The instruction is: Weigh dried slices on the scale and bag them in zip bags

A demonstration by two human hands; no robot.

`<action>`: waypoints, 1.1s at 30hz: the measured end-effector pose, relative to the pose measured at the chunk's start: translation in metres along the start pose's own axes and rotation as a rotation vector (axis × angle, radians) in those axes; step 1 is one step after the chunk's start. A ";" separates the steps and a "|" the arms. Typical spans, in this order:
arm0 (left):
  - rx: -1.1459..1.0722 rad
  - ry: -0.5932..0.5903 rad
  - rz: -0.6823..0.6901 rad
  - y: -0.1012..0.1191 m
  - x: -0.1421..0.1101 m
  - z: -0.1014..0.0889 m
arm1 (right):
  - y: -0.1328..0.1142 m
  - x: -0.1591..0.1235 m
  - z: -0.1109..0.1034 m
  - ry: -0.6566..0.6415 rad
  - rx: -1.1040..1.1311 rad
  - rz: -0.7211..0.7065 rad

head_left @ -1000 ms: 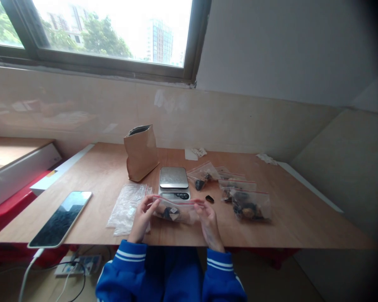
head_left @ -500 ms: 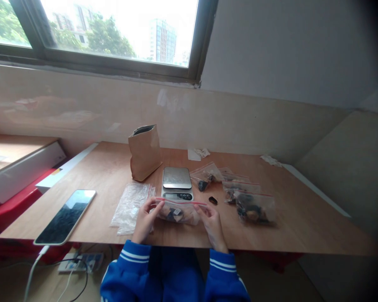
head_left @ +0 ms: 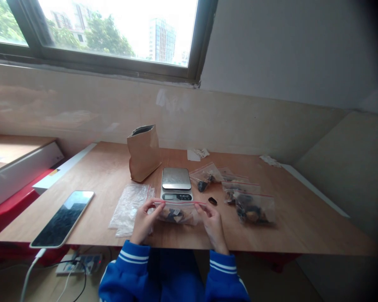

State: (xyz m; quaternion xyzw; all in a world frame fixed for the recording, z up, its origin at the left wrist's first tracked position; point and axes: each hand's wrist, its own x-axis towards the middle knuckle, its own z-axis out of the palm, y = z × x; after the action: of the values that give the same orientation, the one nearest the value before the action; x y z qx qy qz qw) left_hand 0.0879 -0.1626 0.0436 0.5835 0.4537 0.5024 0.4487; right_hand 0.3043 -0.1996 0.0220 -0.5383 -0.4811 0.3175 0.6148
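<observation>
A clear zip bag (head_left: 178, 216) with a red seal strip holds dark and tan pieces and a small white packet. My left hand (head_left: 145, 219) pinches the left end of its top edge. At the right end, my right hand (head_left: 211, 223) pinches the same red strip between thumb and fingers. Just behind the bag stands a digital kitchen scale (head_left: 176, 179) with a bare steel plate. Flat clear zip bags (head_left: 129, 209) lie in a pile beside my left hand. One loose dark piece (head_left: 212, 201) rests on the table beyond my right hand.
Several filled zip bags (head_left: 255, 209) lie on the right of the table (head_left: 302, 222). A brown paper bag (head_left: 143, 153) stands open at the back left. A phone (head_left: 63, 219) with a white cable lies near the left front edge. Crumpled paper (head_left: 202, 153) is by the wall.
Both hands keep their pinch on the bag's top edge, and my right fingers have shifted slightly along it. The view has moved a little; the other things lie as before.
</observation>
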 end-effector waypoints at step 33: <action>0.035 -0.006 0.016 -0.007 0.000 0.005 | 0.000 -0.003 0.015 -0.047 0.141 0.030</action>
State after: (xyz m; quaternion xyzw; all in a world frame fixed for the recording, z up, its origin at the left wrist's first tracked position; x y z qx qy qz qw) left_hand 0.0922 -0.1612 0.0363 0.5964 0.4562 0.4962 0.4358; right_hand 0.2888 -0.1971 0.0200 -0.4932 -0.4638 0.3723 0.6349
